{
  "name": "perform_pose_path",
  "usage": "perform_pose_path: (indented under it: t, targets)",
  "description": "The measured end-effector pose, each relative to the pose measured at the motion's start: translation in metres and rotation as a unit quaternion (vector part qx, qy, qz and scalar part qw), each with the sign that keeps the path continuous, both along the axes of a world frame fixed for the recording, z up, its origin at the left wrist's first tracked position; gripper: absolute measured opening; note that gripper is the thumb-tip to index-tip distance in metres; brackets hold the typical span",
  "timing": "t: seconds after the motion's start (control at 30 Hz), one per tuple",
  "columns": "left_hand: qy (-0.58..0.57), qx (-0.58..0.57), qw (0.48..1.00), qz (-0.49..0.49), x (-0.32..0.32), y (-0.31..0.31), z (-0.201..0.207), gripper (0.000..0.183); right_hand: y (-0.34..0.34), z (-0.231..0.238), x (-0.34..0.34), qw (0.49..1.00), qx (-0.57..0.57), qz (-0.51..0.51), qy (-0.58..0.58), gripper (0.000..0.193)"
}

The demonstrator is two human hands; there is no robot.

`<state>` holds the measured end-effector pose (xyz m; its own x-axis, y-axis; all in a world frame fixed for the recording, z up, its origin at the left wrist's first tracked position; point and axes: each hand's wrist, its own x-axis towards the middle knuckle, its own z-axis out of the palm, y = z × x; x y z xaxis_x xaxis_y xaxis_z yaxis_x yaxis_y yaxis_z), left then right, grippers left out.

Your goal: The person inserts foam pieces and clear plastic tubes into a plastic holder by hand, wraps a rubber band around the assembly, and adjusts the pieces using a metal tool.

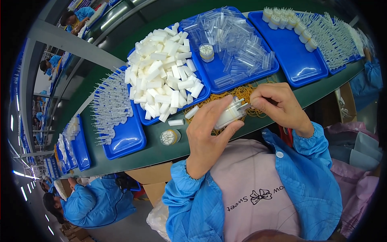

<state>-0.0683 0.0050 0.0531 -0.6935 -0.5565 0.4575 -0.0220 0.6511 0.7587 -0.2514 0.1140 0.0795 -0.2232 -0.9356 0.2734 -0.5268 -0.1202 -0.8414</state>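
Head view: the only writing I can make out is the dark lettering [236, 206] printed beside a bow [261, 196] on my pale pink shirt [250, 169], under my open blue jacket [314, 181]. I'm at a long green worktop [151, 150] crowded with blue trays: one heaped with white blocks [161, 72], one with clear plastic pieces [238, 40], one with thin spiky white parts [111, 107], and one at the far right corner with banded white units [278, 18]. A loose round assembly [170, 137] sits on the worktop near my left hand [207, 129], and tan rubber bands [258, 121] lie spread beneath my fingers. Down the room to my left, a co-worker [100, 201] in blue sits beyond a cardboard box [153, 175]; another's blue sleeve [367, 80] shows at my right. The clear-and-white bundle [229, 117] is up in front of me, over the rubber bands, gripped between my left thumb and fingers. It lies tilted, its long axis running from lower left to upper right, the end with the protruding tubes [242, 104] pointing at my right hand [280, 105]. There my thumb and forefinger are pinched together beside those tubes; whether they grasp anything, I cannot tell.
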Motion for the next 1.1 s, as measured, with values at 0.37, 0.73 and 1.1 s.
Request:
perform_pose_path:
  t: [0.37, 0.73, 1.1]
  targets:
    - [-0.028, -0.02, 0.999, -0.008, -0.001, -0.002, 0.002, 0.054, -0.003, -0.004, -0.008, 0.999, 0.014, 0.022, 0.022, 0.016]
    - [-0.06, 0.0, 0.995, -0.083, -0.008, 0.008, -0.004, 0.051, -0.001, 0.011, -0.042, 0.972, 0.126, 0.19, 0.055, 0.016]
    - [-0.049, 0.065, 0.993, -0.083, -0.013, 0.0, -0.004, 0.05, 0.006, 0.003, -0.049, 0.989, 0.099, 0.111, 0.027, 0.02]
